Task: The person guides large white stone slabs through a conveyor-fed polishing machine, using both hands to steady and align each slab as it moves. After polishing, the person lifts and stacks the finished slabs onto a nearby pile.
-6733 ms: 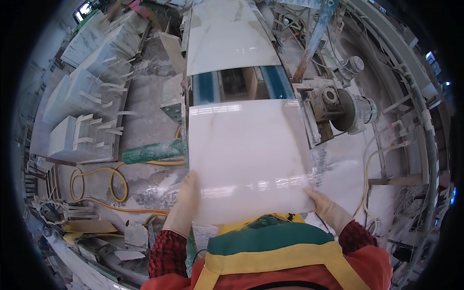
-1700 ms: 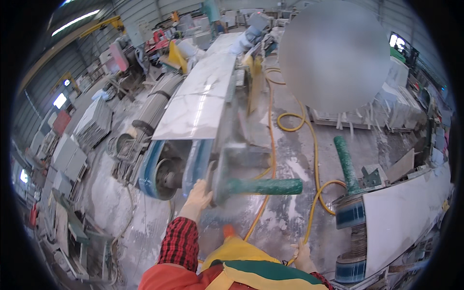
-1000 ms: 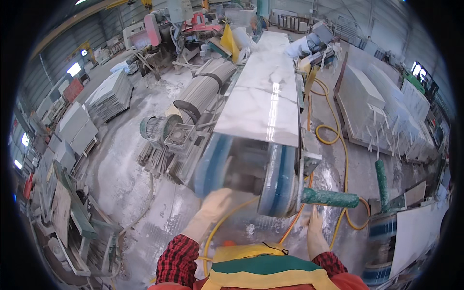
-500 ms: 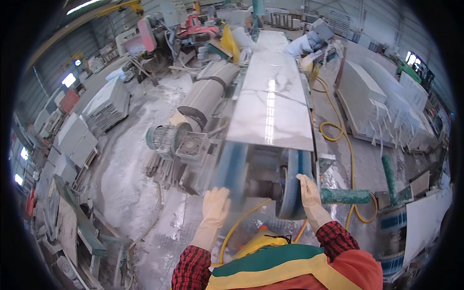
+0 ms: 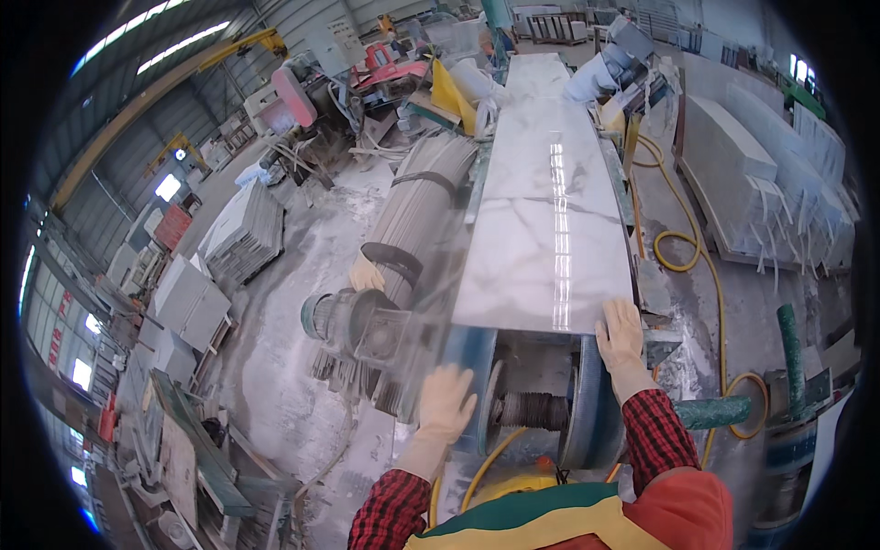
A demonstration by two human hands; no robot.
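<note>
A long, glossy white marble slab point(image 5: 518, 266) with grey veins lies on a conveyor with blue belts, its near edge toward me. My right hand point(image 5: 621, 337), in a cream glove, is at the slab's near right corner. Its fingers are stretched out over the edge; whether they press on the stone I cannot tell. My left hand point(image 5: 446, 403), gloved alike, hovers over or rests on the left blue belt point(image 5: 470, 346), short of the slab. Its fingers are spread and hold nothing. Between the belts a dark ribbed shaft point(image 5: 532, 412) shows.
Left of the conveyor stand a motor point(image 5: 344, 321) and a strapped bundle of long strips point(image 5: 417, 206), with a cream glove-like thing point(image 5: 367, 274) beside them. A yellow hose point(image 5: 720, 302) loops at right near a green pipe point(image 5: 713, 412). Stacked slabs point(image 5: 729, 151) stand farther right.
My right hand has gone from the right belt forward to the slab's corner. My left hand has shifted slightly forward, fingers wider apart. The whole view has shifted, so slab motion is unclear.
</note>
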